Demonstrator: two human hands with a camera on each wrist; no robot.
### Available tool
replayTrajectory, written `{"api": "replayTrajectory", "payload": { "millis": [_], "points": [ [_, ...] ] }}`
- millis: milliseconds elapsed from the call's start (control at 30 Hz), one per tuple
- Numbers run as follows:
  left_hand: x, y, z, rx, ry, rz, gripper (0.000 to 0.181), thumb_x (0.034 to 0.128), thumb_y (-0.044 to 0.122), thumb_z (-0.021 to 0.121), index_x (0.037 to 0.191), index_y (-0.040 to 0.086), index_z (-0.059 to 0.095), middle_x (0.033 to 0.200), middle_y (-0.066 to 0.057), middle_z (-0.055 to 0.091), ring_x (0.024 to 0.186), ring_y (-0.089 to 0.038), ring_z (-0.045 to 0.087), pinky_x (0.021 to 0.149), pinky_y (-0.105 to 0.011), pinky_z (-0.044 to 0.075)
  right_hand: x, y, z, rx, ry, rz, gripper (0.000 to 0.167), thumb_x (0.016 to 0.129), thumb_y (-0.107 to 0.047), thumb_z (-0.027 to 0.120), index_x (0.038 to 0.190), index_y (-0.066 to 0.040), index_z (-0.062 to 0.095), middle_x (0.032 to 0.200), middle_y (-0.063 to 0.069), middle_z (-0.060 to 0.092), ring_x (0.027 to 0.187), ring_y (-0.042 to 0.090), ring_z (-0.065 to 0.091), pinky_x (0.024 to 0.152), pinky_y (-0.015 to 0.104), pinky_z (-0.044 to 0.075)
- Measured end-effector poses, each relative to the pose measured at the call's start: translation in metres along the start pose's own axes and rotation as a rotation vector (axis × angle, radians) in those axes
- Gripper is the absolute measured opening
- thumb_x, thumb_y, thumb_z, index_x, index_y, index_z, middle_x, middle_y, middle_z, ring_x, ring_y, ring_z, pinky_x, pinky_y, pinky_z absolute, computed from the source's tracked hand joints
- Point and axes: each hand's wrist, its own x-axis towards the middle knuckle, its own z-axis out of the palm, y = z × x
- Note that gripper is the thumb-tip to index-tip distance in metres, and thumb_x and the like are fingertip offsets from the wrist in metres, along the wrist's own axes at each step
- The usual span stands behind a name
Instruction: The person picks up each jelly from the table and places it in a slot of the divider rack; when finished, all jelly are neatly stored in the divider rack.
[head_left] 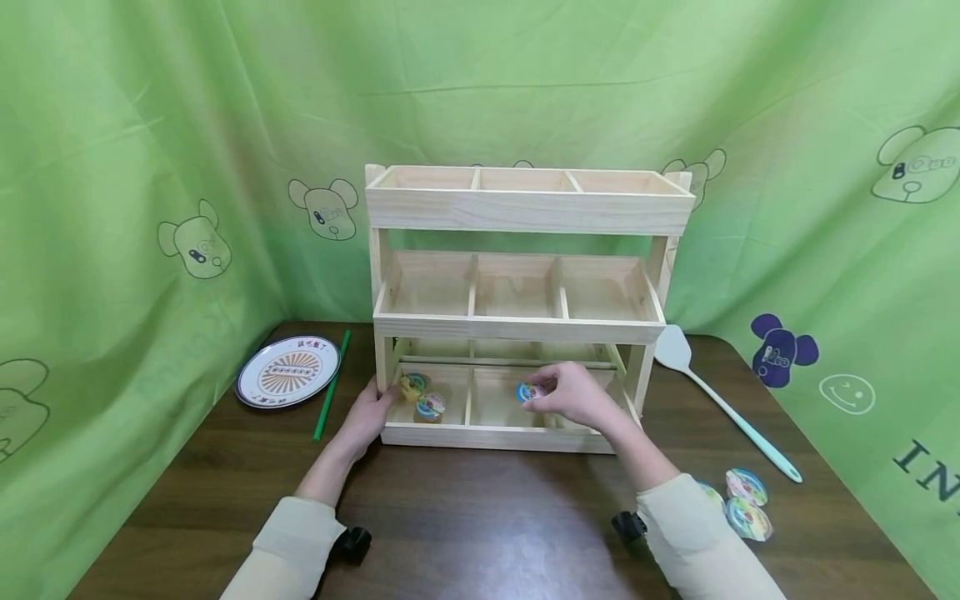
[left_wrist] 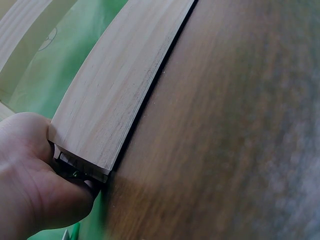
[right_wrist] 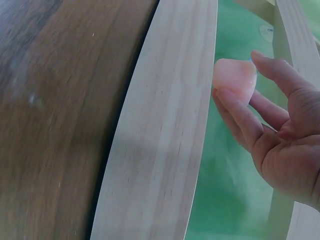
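Pink cup (right_wrist: 234, 79) — pinched in the right hand (head_left: 573, 394); left hand (head_left: 367, 419) grips the wooden rack (head_left: 517, 327).

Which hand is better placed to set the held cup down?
Probably the right hand: it pinches the cup at the bottom middle section, while the left hand holds the rack.

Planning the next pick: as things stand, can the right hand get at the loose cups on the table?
Not right away, it seems: the right hand pinches a cup at the bottom tray. Once freed, probably yes: the loose cups lie in the open beside the right sleeve.
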Motion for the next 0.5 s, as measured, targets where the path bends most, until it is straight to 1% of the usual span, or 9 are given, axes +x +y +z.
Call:
{"api": "replayTrajectory", "payload": {
  "millis": [133,233,500],
  "points": [
    [0.000,0.000,0.000,0.004,0.001,0.005,0.057,0.1099,0.019,0.038,0.157,-0.004,0.017,0.159,-0.031,0.025,0.146,-0.043,0.024,0.118,-0.056,0.019,0.005,-0.004,0.006,0.011,-0.014,0.006,0.038,0.078,-0.018,0.085,0.111,0.000,0.075,0.085,0.000,0.071,0.079,0.014,0.063,0.071,0.030,0.052],
    [0.001,-0.001,0.000,0.008,0.002,0.001,0.057,0.1100,0.020,0.038,0.157,-0.004,0.016,0.159,-0.030,0.025,0.146,-0.043,0.024,0.118,-0.056,0.019,0.009,-0.007,0.010,0.027,-0.020,0.026,0.037,0.078,-0.017,0.084,0.111,-0.001,0.076,0.083,-0.001,0.070,0.079,0.013,0.063,0.070,0.029,0.052],
    [0.002,-0.002,0.001,0.006,0.000,0.000,0.057,0.1100,0.020,0.038,0.157,-0.004,0.016,0.159,-0.030,0.025,0.146,-0.043,0.024,0.118,-0.056,0.019,0.021,-0.010,0.023,0.056,-0.038,0.009,0.039,0.077,-0.013,0.084,0.111,0.001,0.075,0.083,0.000,0.071,0.077,0.013,0.064,0.069,0.028,0.053]
  ]
}}
